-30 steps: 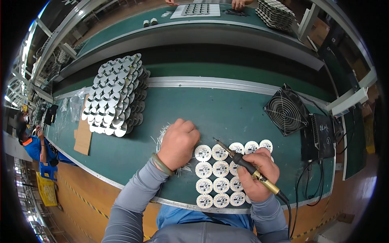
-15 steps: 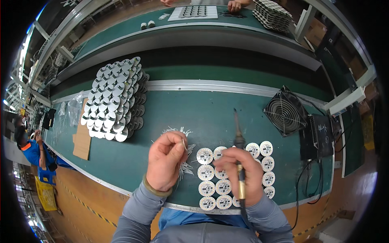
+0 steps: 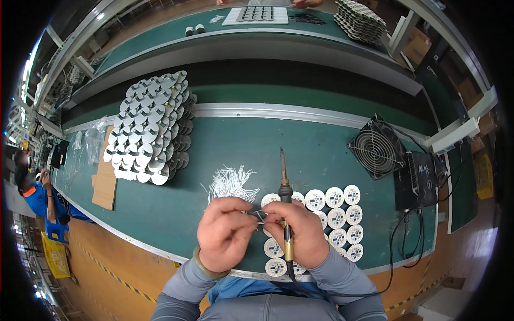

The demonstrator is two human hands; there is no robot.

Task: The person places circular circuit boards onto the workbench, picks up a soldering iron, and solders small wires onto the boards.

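We note L hand point(image 3: 226, 232) and R hand point(image 3: 301, 231) nearly meeting, fingertips pinched closed on thin wires point(image 3: 261, 216) btwn them; R hand also grips iron point(image 3: 286, 195), tip twd 12 o'clock. From wires: wire pile point(image 3: 230, 183) at 11, boards point(image 3: 336, 218) approx. 3, fan point(image 3: 376, 148) at 2.

I have the black-and-gold soldering iron point(image 3: 286, 192) pointing tip-forward over round white circuit boards point(image 3: 336, 218), which lie flat in rows. Thin white wires point(image 3: 230, 183) heap loosely to their left; I hold short pieces beside the iron.
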